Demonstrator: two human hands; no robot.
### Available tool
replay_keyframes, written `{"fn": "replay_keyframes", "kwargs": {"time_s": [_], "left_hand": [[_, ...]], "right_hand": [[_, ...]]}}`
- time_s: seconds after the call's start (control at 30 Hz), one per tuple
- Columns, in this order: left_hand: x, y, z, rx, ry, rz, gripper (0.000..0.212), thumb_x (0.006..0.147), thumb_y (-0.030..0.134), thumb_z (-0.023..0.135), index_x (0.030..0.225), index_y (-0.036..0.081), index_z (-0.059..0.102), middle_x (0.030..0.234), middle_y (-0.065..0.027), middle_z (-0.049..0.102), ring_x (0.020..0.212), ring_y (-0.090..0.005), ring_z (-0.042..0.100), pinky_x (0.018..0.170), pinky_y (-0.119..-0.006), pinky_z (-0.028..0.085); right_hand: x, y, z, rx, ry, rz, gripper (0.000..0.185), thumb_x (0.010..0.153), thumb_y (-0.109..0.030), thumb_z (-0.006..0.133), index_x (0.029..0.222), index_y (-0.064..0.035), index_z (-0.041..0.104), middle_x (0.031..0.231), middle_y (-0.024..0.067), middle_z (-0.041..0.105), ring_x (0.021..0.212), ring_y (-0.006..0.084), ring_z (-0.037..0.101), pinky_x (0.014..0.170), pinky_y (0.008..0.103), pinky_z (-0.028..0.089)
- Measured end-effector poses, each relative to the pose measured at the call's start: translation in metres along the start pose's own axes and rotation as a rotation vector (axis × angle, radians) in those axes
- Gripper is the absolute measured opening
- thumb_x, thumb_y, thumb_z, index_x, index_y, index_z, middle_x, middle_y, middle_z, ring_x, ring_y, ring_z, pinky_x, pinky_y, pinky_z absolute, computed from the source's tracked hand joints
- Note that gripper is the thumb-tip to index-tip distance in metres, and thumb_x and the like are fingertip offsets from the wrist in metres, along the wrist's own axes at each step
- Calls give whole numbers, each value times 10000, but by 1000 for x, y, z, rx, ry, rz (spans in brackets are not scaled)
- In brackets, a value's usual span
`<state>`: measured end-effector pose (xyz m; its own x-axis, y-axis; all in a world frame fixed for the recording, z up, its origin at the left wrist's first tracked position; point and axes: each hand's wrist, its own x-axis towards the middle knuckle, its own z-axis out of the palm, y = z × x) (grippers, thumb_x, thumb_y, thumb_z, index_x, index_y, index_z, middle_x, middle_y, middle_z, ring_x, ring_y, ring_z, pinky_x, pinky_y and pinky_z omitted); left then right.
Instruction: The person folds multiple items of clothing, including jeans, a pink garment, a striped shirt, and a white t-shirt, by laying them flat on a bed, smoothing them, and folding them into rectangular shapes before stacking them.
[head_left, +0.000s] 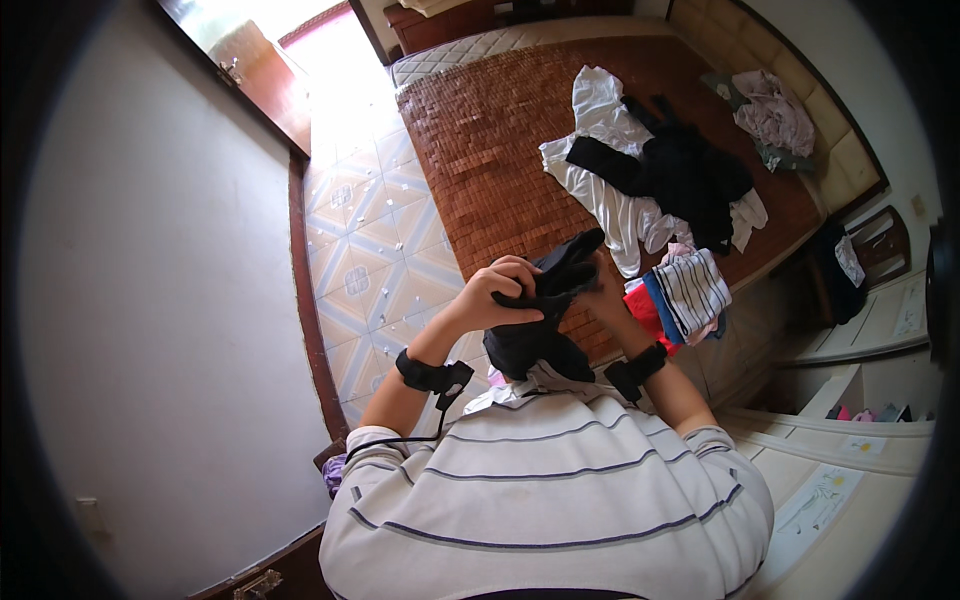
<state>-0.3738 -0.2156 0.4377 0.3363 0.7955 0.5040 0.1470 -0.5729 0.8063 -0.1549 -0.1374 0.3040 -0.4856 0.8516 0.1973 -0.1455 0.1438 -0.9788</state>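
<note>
A bunched black garment (547, 315) is in front of my chest, its lower part hanging close to my striped shirt. My left hand (501, 294) grips one side, with the thumb lying along a fold and the fingers curled over the cloth. On the other side, my right hand (600, 289) is at the garment's edge; it is blurred and its fingertips are partly hidden by the fabric. Just right of that hand, a stack of folded clothes (686, 296) has a white striped piece on top, with blue, red and pink cloth below.
Beyond my hands is a bed with a brown tile mat (480, 157). White clothing (600, 202) and black clothing (690, 180) lie loosely across it. Pink bedding (776, 112) sits by the headboard. A chair (881, 240) and an open cabinet (885, 390) stand right; a wall (165, 285) rises left.
</note>
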Motion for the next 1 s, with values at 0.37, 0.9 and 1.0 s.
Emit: {"fn": "replay_keyframes", "kwargs": {"time_s": [0.37, 0.9, 1.0], "left_hand": [[16, 25, -2, 167, -61, 78, 278, 575, 85, 758, 505, 20, 496, 757, -47, 557, 930, -260, 513, 788, -358, 405], [-4, 33, -34, 460, 239, -131, 461, 562, 179, 763, 939, 30, 544, 1014, -77, 487, 964, -264, 427, 855, -361, 364], [5, 23, -29, 384, 473, 15, 747, 577, 125, 774, 1192, 75, 353, 1060, -91, 465, 1049, -236, 420, 864, -341, 398]], "right_hand": [[61, -14, -31, 69, -212, 207, 238, 479, 24, 697, 587, -15, 489, 911, 74, 520, 912, 190, 485, 798, 302, 371], [64, -119, 6, 338, -62, -54, 204, 558, 128, 618, 713, 2, 578, 843, 29, 493, 813, 154, 524, 741, 253, 434], [81, -131, -5, 498, -271, -175, 328, 571, 156, 579, 840, -31, 585, 943, 44, 527, 880, 161, 535, 761, 243, 458]]}}
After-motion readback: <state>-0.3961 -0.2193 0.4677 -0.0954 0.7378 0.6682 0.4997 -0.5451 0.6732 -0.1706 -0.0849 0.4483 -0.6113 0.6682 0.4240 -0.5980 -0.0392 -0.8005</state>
